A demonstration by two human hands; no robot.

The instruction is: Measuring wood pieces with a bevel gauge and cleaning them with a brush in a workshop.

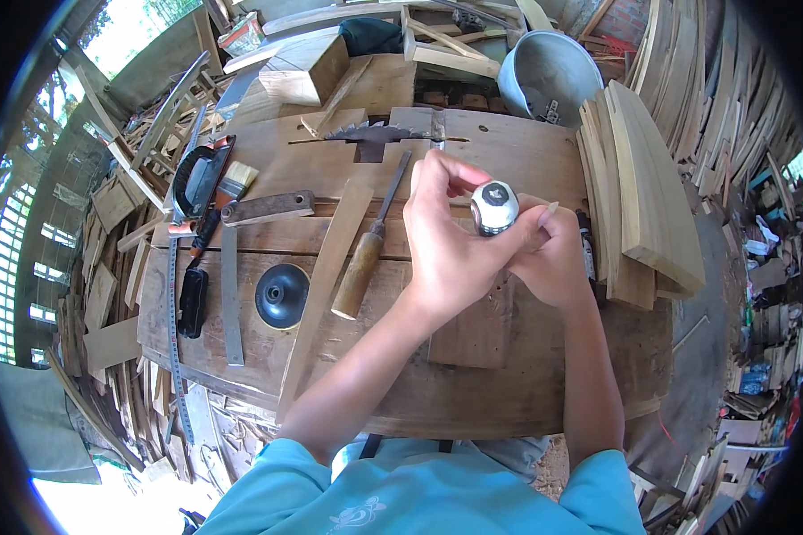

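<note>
Closest up is our teal shirt (393, 490), then our left hand (451, 241), fingers closed around a rounded white-and-black thing (497, 207) up over the bench (375, 374). Our right hand (551, 254) is right beside it, fingers curled, but we honestly can't tell what they're gripping. Chisel (362, 267)'s lying near our left wrist.

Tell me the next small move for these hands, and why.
Perhaps lower the white-and-black object toward the short board: the left hand holds it raised above the bench, and the board lies on the bench, nearer the body.
</note>
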